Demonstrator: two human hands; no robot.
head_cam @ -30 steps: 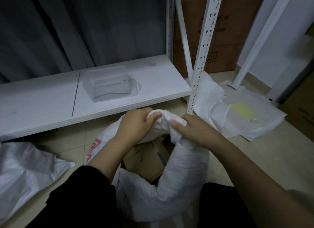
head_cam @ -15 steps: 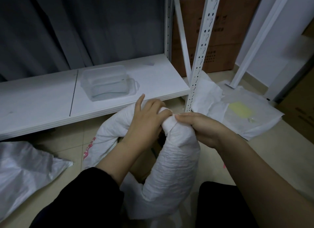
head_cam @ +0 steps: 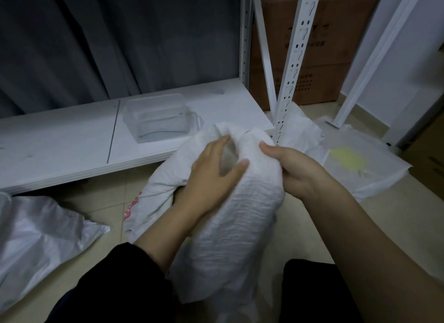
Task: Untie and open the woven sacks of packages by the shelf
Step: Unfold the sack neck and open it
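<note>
A white woven sack (head_cam: 242,217) is held up from the tiled floor (head_cam: 374,202) in front of the low white shelf board (head_cam: 72,149), its bunched cloth rolled into a thick fold between the two hands. The left hand (head_cam: 211,176) is laid against the left side of the fold, the fingers curled over the cloth and the thumb pressed across the front, so the fabric is pinched between them. The right hand (head_cam: 298,171) is closed on the right side of the fold, the thumb on top and the fingers wrapped beneath, where they are hidden by the cloth. Red print is seen on the sack below the left wrist. Just beyond the left fingertips a clear plastic container (head_cam: 161,118) stands on the shelf board. Past the right thumb the perforated white upright (head_cam: 295,58) rises, with a flattened white sack (head_cam: 360,161) on the floor to the right of the right fingers. Another empty sack (head_cam: 36,241) lies well to the left of the left forearm. Brown cartons (head_cam: 319,65) stand behind the upright.
</note>
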